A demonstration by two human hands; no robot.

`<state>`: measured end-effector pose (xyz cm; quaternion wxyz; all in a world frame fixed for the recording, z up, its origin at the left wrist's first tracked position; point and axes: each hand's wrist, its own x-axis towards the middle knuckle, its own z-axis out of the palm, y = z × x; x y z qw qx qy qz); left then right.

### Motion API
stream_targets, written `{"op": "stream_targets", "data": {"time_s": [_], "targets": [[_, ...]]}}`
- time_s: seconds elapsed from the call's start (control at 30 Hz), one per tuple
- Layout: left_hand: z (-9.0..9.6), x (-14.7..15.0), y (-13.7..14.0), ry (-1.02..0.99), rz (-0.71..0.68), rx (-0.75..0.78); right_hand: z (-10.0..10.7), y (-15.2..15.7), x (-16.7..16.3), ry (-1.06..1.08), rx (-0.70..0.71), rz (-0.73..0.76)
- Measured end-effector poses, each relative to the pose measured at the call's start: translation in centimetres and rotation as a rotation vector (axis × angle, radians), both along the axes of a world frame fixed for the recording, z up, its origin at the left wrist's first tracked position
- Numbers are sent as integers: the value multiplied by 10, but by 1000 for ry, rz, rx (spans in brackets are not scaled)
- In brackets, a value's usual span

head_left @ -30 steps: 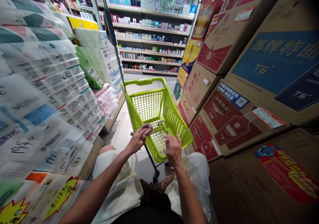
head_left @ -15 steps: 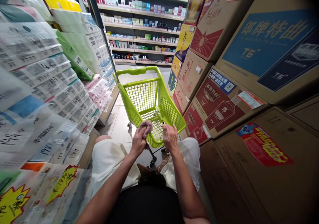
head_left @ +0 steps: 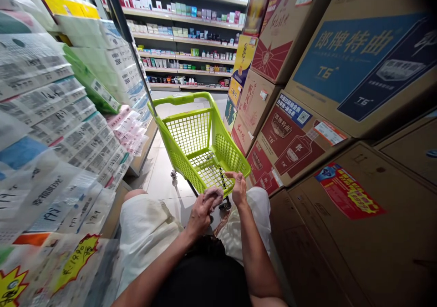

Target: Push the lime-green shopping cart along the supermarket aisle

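Head view: the left hand (head_left: 199, 217) has its fingers closed on a crumpled pinkish-grey cloth (head_left: 216, 198), which bunches up above the fingertips, between the person's knees and close to the near end of a lime-green shopping cart (head_left: 227, 143). Just beside it, the right hand (head_left: 240, 189) is raised with the index finger held out toward the left and parted from the thumb; whether it touches the basket's near rim cannot be told. The cart's latticed basket stands ahead, and a metal pole (head_left: 141, 77) with a dark upper section rises at its far left corner. White shorts (head_left: 146, 227) cover the person's thighs, below a black top (head_left: 205, 275). To the left are stacked plastic-wrapped paper packs (head_left: 64, 120) with handwritten prices, and a yellow starburst price sign (head_left: 78, 262) lies lower down. Cardboard cartons are piled along the right, among them a T6 carton (head_left: 344, 61) with a blue panel above a maroon-printed T8 carton (head_left: 290, 138). Shelves (head_left: 177, 38) of small boxes and tubes close off the aisle's far end.
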<state>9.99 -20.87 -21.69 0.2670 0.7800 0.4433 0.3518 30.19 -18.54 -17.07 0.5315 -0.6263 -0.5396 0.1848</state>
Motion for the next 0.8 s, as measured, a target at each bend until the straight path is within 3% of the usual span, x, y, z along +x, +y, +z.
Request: {"op": "stream_targets", "data": {"time_s": [0.07,0.2,0.33,0.47,0.53,0.67,0.8], "targets": [[-2,1,0,26,-23,11,-2,0,4,66,-26,4],[-7,0,-1,39,105,-3,-4,3,4,124,-33,21],[-12,-1,-1,55,10,-17,-5,3,1,105,-49,24],[-15,-2,10,-39,265,-87,-3,2,-1,93,-67,29],[-20,0,10,-77,314,-123,-2,2,-1,87,-74,33],[-44,12,-11,-102,224,-197,-4,3,-3,56,-70,27],[-61,14,-24,-109,141,-161,-4,3,-2,35,-83,28]]}}
